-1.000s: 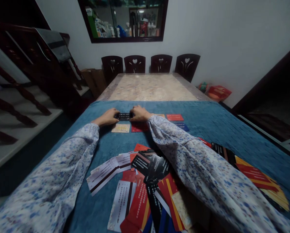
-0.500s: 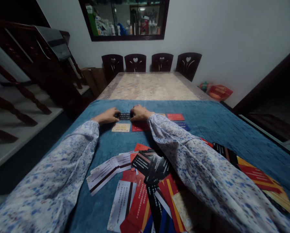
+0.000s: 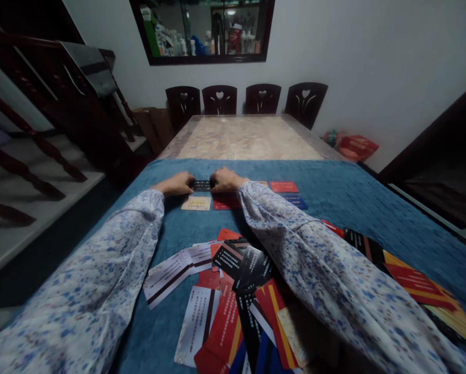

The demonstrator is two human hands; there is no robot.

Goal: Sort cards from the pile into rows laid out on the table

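Note:
Both arms in flowered sleeves reach far out over a blue cloth [image 3: 334,208]. My left hand [image 3: 177,183] and my right hand [image 3: 225,180] each pinch one end of a black card [image 3: 202,185] and hold it just above the cloth. Below it lie a beige card [image 3: 196,203] and a red card [image 3: 225,202]. To the right lie another red card [image 3: 283,186] and a blue card [image 3: 295,200].
A loose heap of white, red and black cards [image 3: 233,291] lies near me between my arms; more cards [image 3: 423,285] fan out at the right. Beyond the cloth is a marble tabletop [image 3: 244,137] with several dark chairs [image 3: 219,99]. A stair railing [image 3: 34,140] stands left.
My hands have stayed on the black card. The camera has shifted slightly, so the scene sits a little to the right.

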